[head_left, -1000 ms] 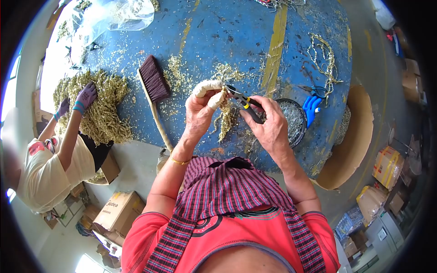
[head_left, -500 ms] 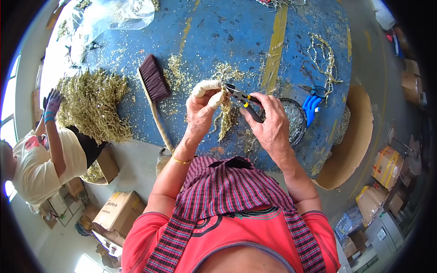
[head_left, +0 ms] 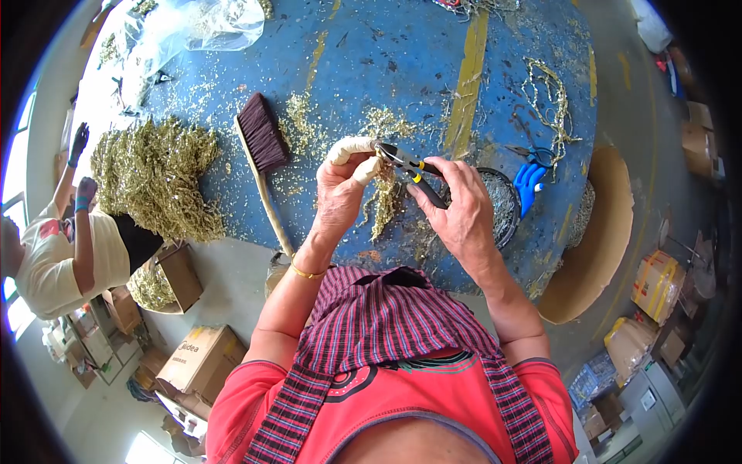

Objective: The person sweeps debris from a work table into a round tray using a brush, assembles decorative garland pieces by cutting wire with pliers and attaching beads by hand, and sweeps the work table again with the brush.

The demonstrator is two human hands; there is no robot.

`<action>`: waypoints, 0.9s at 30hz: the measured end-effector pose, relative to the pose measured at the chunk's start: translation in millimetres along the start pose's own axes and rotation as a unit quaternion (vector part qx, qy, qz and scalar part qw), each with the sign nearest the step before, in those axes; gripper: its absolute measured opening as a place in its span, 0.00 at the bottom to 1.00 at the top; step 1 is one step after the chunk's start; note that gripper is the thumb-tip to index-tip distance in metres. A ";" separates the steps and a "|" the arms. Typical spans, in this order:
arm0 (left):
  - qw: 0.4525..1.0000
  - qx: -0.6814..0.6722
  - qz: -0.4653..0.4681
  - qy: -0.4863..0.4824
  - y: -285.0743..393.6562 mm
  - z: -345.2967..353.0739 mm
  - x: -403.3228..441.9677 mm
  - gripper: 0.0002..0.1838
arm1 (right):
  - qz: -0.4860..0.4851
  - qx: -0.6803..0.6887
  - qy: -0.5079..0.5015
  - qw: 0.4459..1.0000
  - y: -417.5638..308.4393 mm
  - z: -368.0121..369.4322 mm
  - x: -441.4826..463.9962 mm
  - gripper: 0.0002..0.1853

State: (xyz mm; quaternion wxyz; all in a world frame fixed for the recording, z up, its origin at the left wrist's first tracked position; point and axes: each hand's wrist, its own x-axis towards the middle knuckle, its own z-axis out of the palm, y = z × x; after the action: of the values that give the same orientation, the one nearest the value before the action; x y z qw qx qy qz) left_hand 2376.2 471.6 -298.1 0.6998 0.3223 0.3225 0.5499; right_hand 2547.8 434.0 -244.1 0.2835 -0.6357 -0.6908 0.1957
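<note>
My left hand (head_left: 344, 182), its thumb and forefinger wrapped in pale coverings, pinches the top of a golden strand bunch (head_left: 384, 205) that hangs down over the blue table. In my right hand (head_left: 464, 205) are black and yellow pliers (head_left: 421, 176). Their jaws point left and meet the strands at my left fingertips; exactly what they grip there is too small to tell. Just right of my right hand stands a round black container (head_left: 502, 203) of silvery bits, partly hidden by that hand.
A brush (head_left: 263, 135) lies left on the blue table (head_left: 371, 62). Beyond it are a golden heap (head_left: 162, 182) and a co-worker (head_left: 69, 247). To the right are a blue glove (head_left: 529, 185), scissors (head_left: 541, 155) and a curved cardboard container (head_left: 599, 247).
The co-worker has moved left, lifting both gloved hands off the golden heap. My hands have barely moved; the pliers have shifted slightly at my left fingertips.
</note>
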 end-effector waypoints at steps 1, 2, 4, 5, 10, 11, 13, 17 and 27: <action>1.000 -0.001 -0.005 0.003 0.0 -0.3 -0.5 0.11 | -0.006 -0.004 0.003 1.000 0.0 0.1 -0.2 0.23; 1.000 -0.002 -0.011 0.005 -0.1 -0.4 -1.2 0.11 | -0.005 -0.012 -0.001 1.000 -0.5 -0.2 -0.2 0.23; 1.000 0.009 0.000 0.008 -1.0 0.0 -1.6 0.11 | -0.004 -0.030 -0.008 0.999 -0.9 -1.6 0.7 0.23; 1.000 0.015 0.006 0.010 -1.3 -0.1 -1.9 0.11 | -0.002 -0.028 -0.009 1.000 -0.4 -1.4 0.6 0.23; 1.000 0.002 0.000 -0.006 -0.8 -3.4 -1.3 0.11 | -0.003 -0.029 -0.020 0.999 4.5 -0.1 0.7 0.22; 1.000 -0.001 0.000 -0.005 -1.1 -3.0 -1.0 0.11 | -0.002 -0.031 -0.027 0.999 5.0 0.2 1.1 0.20; 1.000 0.015 -0.001 0.007 -0.6 -2.9 -1.0 0.11 | 0.001 -0.035 -0.042 0.998 6.0 1.0 2.3 0.17; 0.997 0.073 0.005 0.026 3.9 -1.7 -0.7 0.11 | -0.027 -0.045 -0.042 0.998 13.7 2.1 10.7 0.11; 0.989 0.142 0.024 0.037 -3.9 -13.6 5.4 0.11 | -0.051 0.012 -0.064 0.997 38.9 28.0 24.8 0.09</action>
State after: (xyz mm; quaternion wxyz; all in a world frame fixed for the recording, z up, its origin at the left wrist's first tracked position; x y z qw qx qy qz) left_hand 2368.4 477.5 -309.8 0.6211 0.4051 0.4154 0.5269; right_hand 2559.0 465.6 -286.5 0.2555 -0.5826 -0.7366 0.2296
